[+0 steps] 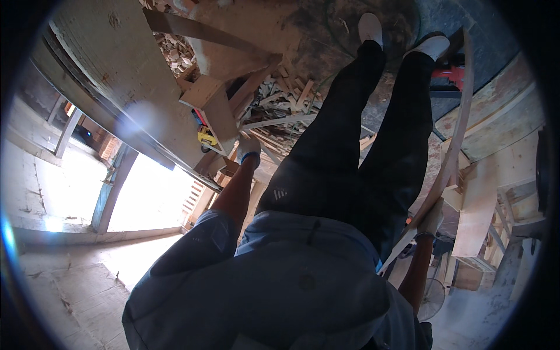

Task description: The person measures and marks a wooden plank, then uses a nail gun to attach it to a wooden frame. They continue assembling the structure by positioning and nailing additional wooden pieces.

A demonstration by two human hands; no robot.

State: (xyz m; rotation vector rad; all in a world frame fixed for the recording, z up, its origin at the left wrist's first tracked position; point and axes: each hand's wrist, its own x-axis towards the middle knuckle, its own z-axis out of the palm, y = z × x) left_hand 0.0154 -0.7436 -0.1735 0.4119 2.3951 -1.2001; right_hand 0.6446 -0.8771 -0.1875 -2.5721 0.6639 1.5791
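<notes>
My left hand (248, 148), in a pale glove with a blue band at the wrist, is beside a small wooden box (214, 114) at the edge of a workbench. Its fingers are too small and dim to make out. Close to it, a yellow tape measure (206, 139) sits against the box. On the other side, my right hand (431, 220), also gloved, grips a long wooden strip (461, 125). The strip runs from near my right foot, past my leg, to beside my hip, and looks curved in this view.
A large wooden workbench (137, 76) stands at the left. Wood offcuts (286, 96) lie heaped on the floor between it and my legs. A red tool (450, 73) is near my right foot. Wooden frames (481, 210) stand at the right, with a round fan (431, 297) lower down.
</notes>
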